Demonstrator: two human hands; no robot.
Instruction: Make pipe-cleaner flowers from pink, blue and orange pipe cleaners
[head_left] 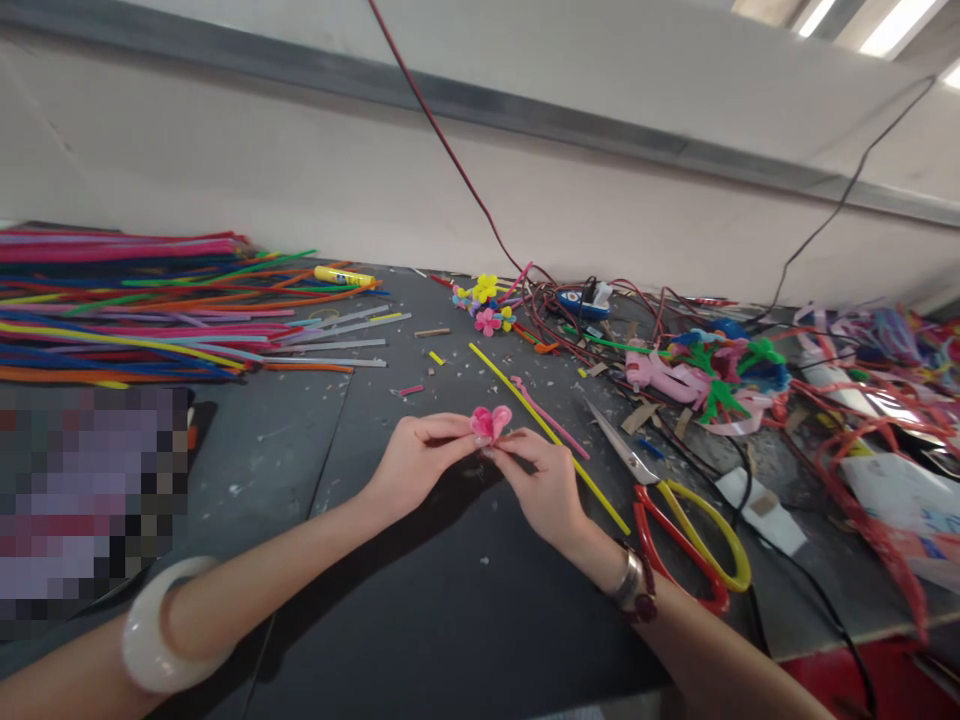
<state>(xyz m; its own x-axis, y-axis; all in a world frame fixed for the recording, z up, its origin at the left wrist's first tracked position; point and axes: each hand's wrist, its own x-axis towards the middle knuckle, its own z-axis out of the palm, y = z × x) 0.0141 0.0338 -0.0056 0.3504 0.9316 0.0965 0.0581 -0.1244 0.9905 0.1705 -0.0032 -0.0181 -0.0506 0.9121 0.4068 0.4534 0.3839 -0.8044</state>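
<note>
A small pink pipe-cleaner flower is pinched between both hands above the dark table. My left hand grips it from the left with thumb and fingertips. From the right, my right hand closes its fingertips on the lower part of the same flower. Just beyond my right hand lie a yellow pipe cleaner and a shorter pink pipe cleaner with a bent end. Open scissors with red and yellow handles rest beside my right wrist.
Bundles of coloured pipe cleaners and a yellow glue stick lie at the left. Finished small flowers sit at the back. A blue tool, tangled cables and ribbon decorations crowd the right. A pixelated patch covers the near left.
</note>
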